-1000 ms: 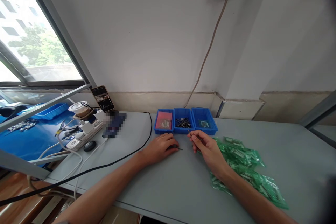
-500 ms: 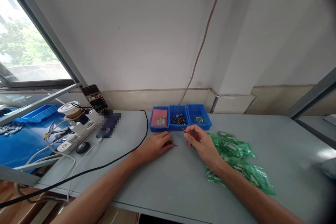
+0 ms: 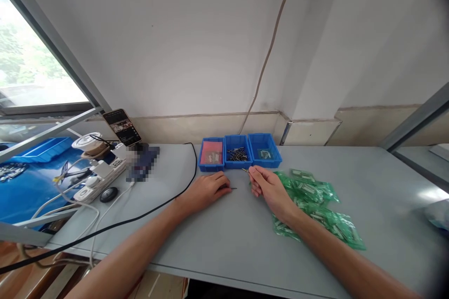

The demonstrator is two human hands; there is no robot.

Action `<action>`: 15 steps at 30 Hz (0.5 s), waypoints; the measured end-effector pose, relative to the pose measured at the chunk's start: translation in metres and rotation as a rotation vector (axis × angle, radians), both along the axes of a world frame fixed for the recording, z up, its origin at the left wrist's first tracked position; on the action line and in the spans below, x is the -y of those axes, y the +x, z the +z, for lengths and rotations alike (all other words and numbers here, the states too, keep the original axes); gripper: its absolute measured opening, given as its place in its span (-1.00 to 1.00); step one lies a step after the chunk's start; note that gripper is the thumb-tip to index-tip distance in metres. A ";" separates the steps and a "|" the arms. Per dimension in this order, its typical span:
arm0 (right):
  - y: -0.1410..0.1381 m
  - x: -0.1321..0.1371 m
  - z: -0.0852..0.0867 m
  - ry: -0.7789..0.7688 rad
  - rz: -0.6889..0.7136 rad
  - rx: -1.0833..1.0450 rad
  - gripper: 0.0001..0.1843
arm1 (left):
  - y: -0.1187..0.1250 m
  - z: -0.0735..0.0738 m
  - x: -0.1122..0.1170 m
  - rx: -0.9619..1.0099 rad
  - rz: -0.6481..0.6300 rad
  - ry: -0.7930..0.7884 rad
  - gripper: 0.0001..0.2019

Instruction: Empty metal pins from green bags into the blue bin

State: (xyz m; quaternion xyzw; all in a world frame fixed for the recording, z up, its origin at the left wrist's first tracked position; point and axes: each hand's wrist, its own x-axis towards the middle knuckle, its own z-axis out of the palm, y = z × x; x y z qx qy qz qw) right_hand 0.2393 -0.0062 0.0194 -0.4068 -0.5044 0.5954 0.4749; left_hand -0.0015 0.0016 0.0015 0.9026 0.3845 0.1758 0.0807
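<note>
My left hand (image 3: 206,189) rests on the grey table (image 3: 228,238), fingers curled over a small dark part whose thin pin (image 3: 234,188) sticks out to the right. My right hand (image 3: 268,187) hovers just right of it, fingers pinched on a thin metal pin (image 3: 244,170) pointing toward the bins. Behind both hands stand three small blue bins: the left bin (image 3: 211,153) with a pink sheet, the middle bin (image 3: 237,151) with dark metal pins, the right bin (image 3: 264,149) with small green packets.
A heap of green plastic bags (image 3: 315,205) lies under and right of my right forearm. A black cable (image 3: 140,219) crosses the table at left. Further left are a power strip (image 3: 100,180), a propped phone (image 3: 121,127) and a cup (image 3: 87,144). The wall is close behind.
The view has shifted slightly. My right hand has moved a little closer to the bins with the pin; my left hand stays on the table.
</note>
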 end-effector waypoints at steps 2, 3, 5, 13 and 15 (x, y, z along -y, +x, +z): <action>0.000 0.000 0.000 -0.002 0.001 -0.022 -0.46 | 0.000 0.002 0.001 -0.004 0.000 -0.003 -0.78; 0.000 -0.001 -0.001 0.004 0.002 -0.025 -0.46 | 0.001 0.002 0.001 -0.005 0.000 -0.006 -0.78; 0.001 -0.001 -0.002 0.024 0.005 -0.015 -0.48 | 0.001 0.003 0.001 -0.006 0.000 -0.016 -0.78; 0.003 -0.005 -0.005 0.168 -0.020 0.150 -0.67 | 0.001 0.003 0.000 0.010 0.010 -0.032 -0.80; 0.004 -0.005 -0.007 0.243 -0.053 0.247 -0.73 | 0.001 0.003 0.000 0.006 0.014 -0.033 -0.82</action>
